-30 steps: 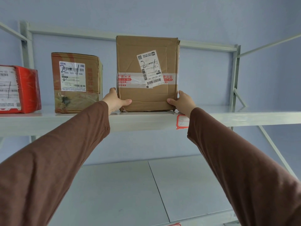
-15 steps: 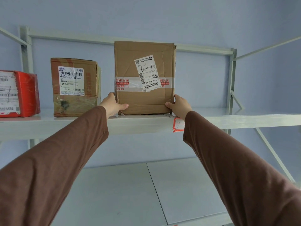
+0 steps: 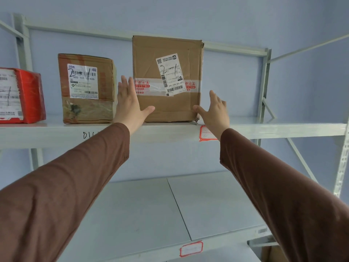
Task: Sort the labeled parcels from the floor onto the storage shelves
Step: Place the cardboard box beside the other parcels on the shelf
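Tall cardboard parcel (image 3: 166,78) seen upright on upper shelf (image 3: 264,127), near its front edge, white label with handwritten "2-1" stuck askew across a taped band. Left hand (image 3: 130,103) laid flat along parcel's left side, fingers straight, thumb spread across the lower front face. Right hand (image 3: 213,110) held open at the lower right corner, thumb tip at the edge; contact of the fingers cannot be told. Nothing gripped by either. Squat cardboard box (image 3: 86,87) noted just left, apart from the parcel; red box (image 3: 20,95) at far left. Red-bordered tag (image 3: 205,134) fixed on shelf lip. Lower shelf (image 3: 143,210) below.
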